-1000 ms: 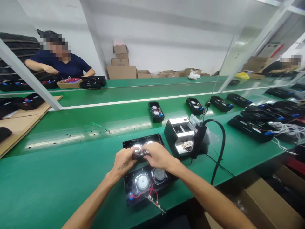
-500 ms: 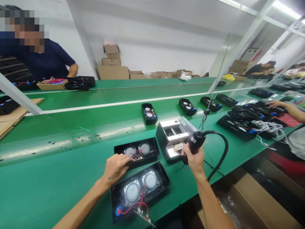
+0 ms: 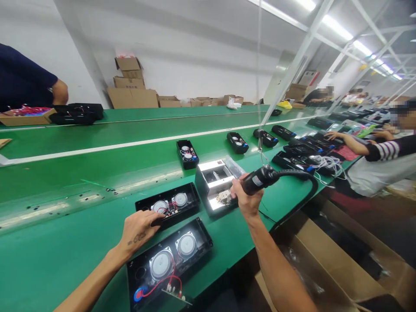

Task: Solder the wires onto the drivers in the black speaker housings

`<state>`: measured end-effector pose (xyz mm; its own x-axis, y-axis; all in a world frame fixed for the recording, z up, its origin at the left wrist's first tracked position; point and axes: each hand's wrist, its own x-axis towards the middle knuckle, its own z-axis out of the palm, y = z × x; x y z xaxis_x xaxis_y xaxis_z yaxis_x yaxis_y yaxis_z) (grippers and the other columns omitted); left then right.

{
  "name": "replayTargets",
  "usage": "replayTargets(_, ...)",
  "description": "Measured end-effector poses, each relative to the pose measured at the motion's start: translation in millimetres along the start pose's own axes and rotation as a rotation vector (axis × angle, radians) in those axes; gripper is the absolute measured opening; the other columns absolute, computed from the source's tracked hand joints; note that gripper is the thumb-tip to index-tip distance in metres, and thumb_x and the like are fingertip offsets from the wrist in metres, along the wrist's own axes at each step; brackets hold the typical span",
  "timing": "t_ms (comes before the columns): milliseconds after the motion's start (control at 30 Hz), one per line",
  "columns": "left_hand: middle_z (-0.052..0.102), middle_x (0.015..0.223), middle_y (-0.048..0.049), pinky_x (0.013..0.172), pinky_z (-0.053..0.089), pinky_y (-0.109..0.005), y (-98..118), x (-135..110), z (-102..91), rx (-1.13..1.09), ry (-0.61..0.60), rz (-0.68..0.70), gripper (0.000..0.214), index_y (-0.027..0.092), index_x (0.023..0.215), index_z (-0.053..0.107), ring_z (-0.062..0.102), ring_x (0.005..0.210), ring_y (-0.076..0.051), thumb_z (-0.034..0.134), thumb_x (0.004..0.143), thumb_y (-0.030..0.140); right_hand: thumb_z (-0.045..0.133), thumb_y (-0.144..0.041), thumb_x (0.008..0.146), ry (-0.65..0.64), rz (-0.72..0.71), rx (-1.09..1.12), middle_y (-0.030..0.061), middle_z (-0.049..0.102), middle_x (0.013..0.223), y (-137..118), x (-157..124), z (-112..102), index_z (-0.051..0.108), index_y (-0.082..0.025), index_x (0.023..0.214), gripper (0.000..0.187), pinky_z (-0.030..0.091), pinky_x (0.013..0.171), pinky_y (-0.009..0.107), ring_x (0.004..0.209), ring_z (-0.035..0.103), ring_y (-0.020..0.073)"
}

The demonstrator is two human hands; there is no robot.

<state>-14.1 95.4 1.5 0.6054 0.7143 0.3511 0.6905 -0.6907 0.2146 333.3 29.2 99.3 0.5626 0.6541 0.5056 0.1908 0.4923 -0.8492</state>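
My right hand (image 3: 247,200) is wrapped around a black electric screwdriver (image 3: 256,180), which hangs from a hook and trails a thick black cable. The driver lies tilted beside a silver-and-black screw feeder (image 3: 211,175); its tip is hidden behind my hand. With closed fingers my left hand (image 3: 143,225) grips the near left rim of a black speaker housing (image 3: 191,203) holding two round speakers, red wires and a small circuit board. Closer to me lies a second speaker housing (image 3: 203,249), with a blue round part on red wires and a circuit board hanging over its front edge.
Across the green bench (image 3: 81,260), more black housings (image 3: 187,156) stand on the strip behind the feeder. At right a co-worker's arm (image 3: 351,143) reaches over piled housings and white cables (image 3: 329,164). Cardboard boxes (image 3: 325,264) sit below the bench's right edge.
My view has swung right, so the bench things appear further left. The screwdriver has tipped from near upright to a flatter slant, swinging its cable outward. My left hand stays on the housing.
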Motion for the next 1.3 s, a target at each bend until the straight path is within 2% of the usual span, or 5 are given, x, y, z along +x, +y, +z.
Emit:
replayTargets(100,0.083,0.090,0.0034,0.066,0.047,-0.030,-1.2,1.8,-0.9,-0.008,-0.003,-0.007,0.027,0.034,0.098,0.080,0.072,0.075,-0.021,0.067,0.077,0.023,0.080,-0.032,0.082,-0.098,0.076,-0.024,-0.0102,0.054,0.053,-3.0,-6.2,1.6,0.057,-0.021,0.092,0.027,0.043,0.047,0.027,0.042,0.049,0.0104)
replayTargets(200,0.083,0.090,0.0034,0.067,0.047,-0.030,-1.0,3.1,-0.9,-0.016,-0.007,-0.008,0.024,0.034,0.097,0.081,0.072,0.074,-0.020,0.068,0.079,0.024,0.079,-0.030,0.085,-0.198,0.126,0.125,-0.0121,0.051,0.054,-15.6,-16.4,10.2,0.059,-0.022,0.103,0.028,0.040,0.043,0.025,0.040,0.047,0.0090)
replayTargets(367,0.082,0.088,0.0031,0.068,0.046,-0.030,0.5,2.1,4.9,0.009,-0.018,-0.024,0.026,0.034,0.095,0.080,0.071,0.075,-0.019,0.071,0.077,0.018,0.073,-0.030,0.091,-0.186,0.070,0.392,-0.0131,0.049,0.058,-20.4,-34.7,51.1,0.054,-0.026,0.110,0.027,0.041,0.042,0.024,0.039,0.045,0.0078)
replayTargets(600,0.081,0.089,0.0013,0.070,0.047,-0.030,-3.3,-3.1,12.5,-0.010,-0.043,-0.033,0.029,0.034,0.099,0.080,0.071,0.078,-0.020,0.073,0.078,0.014,0.074,-0.035,0.091,-0.264,0.093,0.430,-0.0131,0.049,0.056,10.3,-42.4,101.3,0.052,-0.025,0.107,0.028,0.041,0.041,0.024,0.038,0.046,0.0083)
replayTargets(1300,0.079,0.083,0.0024,0.065,0.044,-0.030,-4.6,-0.6,10.3,-0.025,0.004,-0.009,0.023,0.033,0.095,0.080,0.067,0.070,-0.018,0.073,0.080,0.018,0.074,-0.035,0.091,-0.277,0.122,0.388,-0.0126,0.050,0.055,22.2,-46.6,107.8,0.053,-0.025,0.105,0.027,0.041,0.043,0.025,0.039,0.046,0.0091)
